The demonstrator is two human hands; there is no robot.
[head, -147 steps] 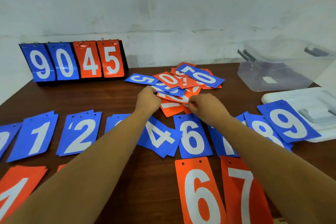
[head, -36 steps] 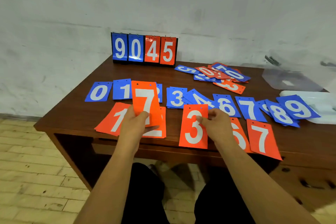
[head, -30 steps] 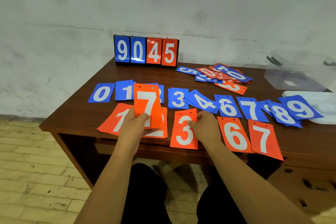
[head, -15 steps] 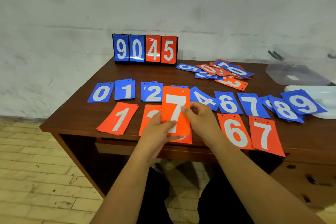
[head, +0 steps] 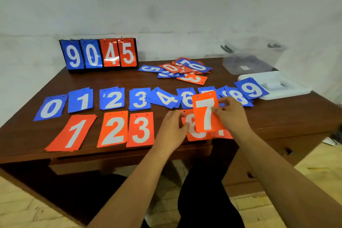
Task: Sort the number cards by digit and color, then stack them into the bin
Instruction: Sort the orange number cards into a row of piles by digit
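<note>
The right hand (head: 231, 116) pinches an orange 7 card (head: 204, 114) by its right edge, thumb and fingers clamped on it, holding it upright above the near edge of the table (head: 111, 79). The card hides part of two orange cards (head: 194, 133) lying under it and most of a blue 7. The left hand (head: 172, 129) rests just beside, its relaxed fingers touching the left one of those two cards. Left of it along the near edge lie three orange piles (head: 113, 128): 1, 2, 3. Behind runs a row of nine blue piles (head: 112, 98), 0 to 9 with no 5. An unsorted heap (head: 192, 79) sits nearer the far edge, between a flip scoreboard (head: 99, 53) reading 9045 at the far left corner and a clear bin (head: 248, 65) at the far right corner, with its white lid (head: 288, 87) at the right edge.
</note>
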